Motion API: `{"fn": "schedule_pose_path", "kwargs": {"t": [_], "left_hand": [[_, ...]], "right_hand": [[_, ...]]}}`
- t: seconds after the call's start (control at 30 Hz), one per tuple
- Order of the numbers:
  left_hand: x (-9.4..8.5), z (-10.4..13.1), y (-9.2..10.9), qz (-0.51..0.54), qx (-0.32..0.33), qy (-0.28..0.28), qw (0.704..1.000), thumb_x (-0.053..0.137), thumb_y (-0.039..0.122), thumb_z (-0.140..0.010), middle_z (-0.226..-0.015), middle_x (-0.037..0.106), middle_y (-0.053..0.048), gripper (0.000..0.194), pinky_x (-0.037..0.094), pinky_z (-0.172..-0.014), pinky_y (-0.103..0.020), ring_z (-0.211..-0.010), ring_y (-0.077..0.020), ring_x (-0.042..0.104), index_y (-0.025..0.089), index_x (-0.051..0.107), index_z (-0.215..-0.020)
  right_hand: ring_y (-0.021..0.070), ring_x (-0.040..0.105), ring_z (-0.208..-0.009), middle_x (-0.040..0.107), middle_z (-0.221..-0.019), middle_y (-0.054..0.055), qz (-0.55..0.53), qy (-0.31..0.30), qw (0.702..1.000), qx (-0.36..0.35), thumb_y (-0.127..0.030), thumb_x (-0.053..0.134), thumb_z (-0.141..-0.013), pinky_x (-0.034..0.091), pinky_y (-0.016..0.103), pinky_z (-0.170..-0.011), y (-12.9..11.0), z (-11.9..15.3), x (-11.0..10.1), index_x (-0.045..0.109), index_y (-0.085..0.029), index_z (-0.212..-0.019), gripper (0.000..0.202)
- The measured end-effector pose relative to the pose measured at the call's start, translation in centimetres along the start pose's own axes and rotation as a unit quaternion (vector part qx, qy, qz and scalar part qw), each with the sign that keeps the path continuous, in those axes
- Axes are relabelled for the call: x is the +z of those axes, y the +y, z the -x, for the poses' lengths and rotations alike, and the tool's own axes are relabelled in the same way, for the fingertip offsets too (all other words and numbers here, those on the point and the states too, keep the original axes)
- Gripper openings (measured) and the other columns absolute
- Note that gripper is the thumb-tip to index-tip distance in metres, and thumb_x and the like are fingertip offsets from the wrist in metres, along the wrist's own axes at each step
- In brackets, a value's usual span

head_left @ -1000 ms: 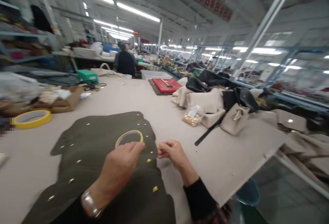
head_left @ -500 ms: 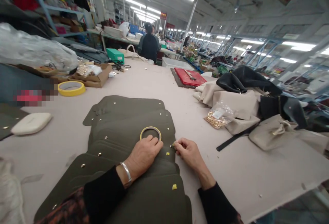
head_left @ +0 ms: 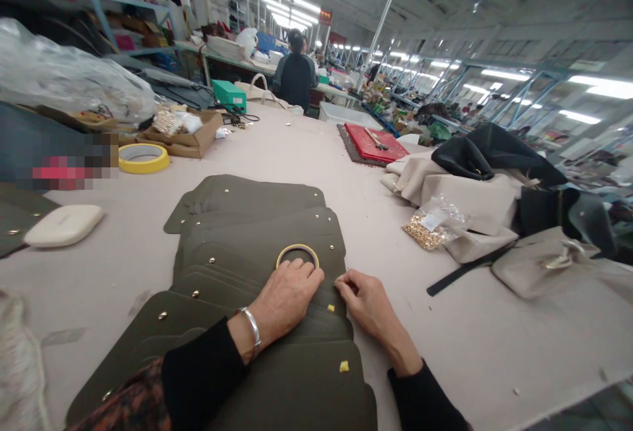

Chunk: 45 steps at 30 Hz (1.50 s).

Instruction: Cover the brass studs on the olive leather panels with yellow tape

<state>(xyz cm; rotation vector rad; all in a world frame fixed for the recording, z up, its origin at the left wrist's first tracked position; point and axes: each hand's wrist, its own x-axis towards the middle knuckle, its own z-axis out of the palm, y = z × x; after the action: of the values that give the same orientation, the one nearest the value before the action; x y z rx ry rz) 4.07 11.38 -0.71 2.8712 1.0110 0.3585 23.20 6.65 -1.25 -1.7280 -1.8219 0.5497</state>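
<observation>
Overlapping dark olive panels [head_left: 257,220] with small metal studs lie in front of me, their edges stepped. My left hand [head_left: 287,296] rests on them, its fingers closed on a thin roll of yellow tape [head_left: 298,247] that stands partly hidden behind the knuckles. At the panels' right edge my right hand [head_left: 363,299] is closed in a pinch; a tiny yellowish bit, seemingly tape, shows at its fingertips. Two small yellow tape pieces stick to the panels: the upper piece [head_left: 331,308] between my hands, the lower piece [head_left: 344,366] nearer to me.
A thicker yellow tape roll [head_left: 143,158] and a cream rounded case [head_left: 64,225] lie to the left, near an open cardboard box [head_left: 198,134]. On the right are a bag of gold-coloured parts [head_left: 430,228], beige pieces [head_left: 457,197] and a hammer [head_left: 376,140] on a red slab. A person [head_left: 295,75] sits beyond.
The view has shifted slightly, so most things sit a little further right. My right fingertips now cover the spot at the panel edge where a stud and yellow bit showed. My left hand keeps the tape roll.
</observation>
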Motion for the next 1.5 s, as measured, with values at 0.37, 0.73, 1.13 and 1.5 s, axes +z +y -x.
{"fn": "schedule_pose_path", "kwargs": {"t": [0.37, 0.73, 1.13, 1.5], "left_hand": [[0.4, 0.0, -0.2, -0.001, 0.003, 0.005, 1.0, 0.039, 0.018, -0.094, -0.087, 0.055, -0.005, 0.016, 0.039, -0.071, -0.035, -0.08, -0.0208, 0.047, 0.018, 0.054, -0.09], [0.4, 0.0, -0.2, 0.003, -0.002, 0.025, 1.0, 0.038, 0.015, -0.093, -0.085, 0.055, -0.004, 0.015, 0.041, -0.069, -0.034, -0.079, -0.0208, 0.048, 0.018, 0.053, -0.091], [0.3, 0.1, -0.9, 0.059, 0.04, 0.106, 0.992, 0.038, 0.015, -0.093, -0.081, 0.057, -0.004, 0.017, 0.047, -0.071, -0.03, -0.076, -0.018, 0.052, 0.017, 0.054, -0.088], [-1.2, 0.8, -1.2, 0.201, 0.054, 0.207, 0.956, 0.042, 0.023, -0.094, -0.12, 0.063, -0.004, 0.04, 0.053, -0.089, -0.026, -0.102, -0.0146, 0.063, 0.023, 0.042, -0.134]], "right_hand": [[0.017, 0.059, -0.069, 0.065, -0.074, 0.005, 0.116, 0.029, 0.992, -0.033, -0.015, 0.048, -0.084, 0.043, 0.028, -0.068, -0.1, -0.2, 0.9, 0.064, -0.017, -0.082, 0.016], [0.0164, 0.06, -0.073, 0.066, -0.081, 0.005, 0.034, 0.082, 0.994, -0.065, -0.022, 0.049, -0.088, 0.047, 0.027, -0.068, 0.5, 0.7, -0.6, 0.064, -0.017, -0.087, 0.016], [0.0159, 0.061, -0.066, 0.068, -0.068, 0.005, 0.222, -0.085, 0.971, 0.003, -0.015, 0.052, -0.079, 0.039, 0.024, -0.062, -1.7, -2.2, -0.6, 0.064, -0.017, -0.065, 0.019], [0.0132, 0.06, -0.067, 0.069, -0.077, 0.002, -0.024, 0.001, 1.0, -0.011, -0.019, 0.052, -0.082, 0.044, 0.023, -0.064, -2.6, -0.1, -1.8, 0.07, -0.017, -0.086, 0.019]]}}
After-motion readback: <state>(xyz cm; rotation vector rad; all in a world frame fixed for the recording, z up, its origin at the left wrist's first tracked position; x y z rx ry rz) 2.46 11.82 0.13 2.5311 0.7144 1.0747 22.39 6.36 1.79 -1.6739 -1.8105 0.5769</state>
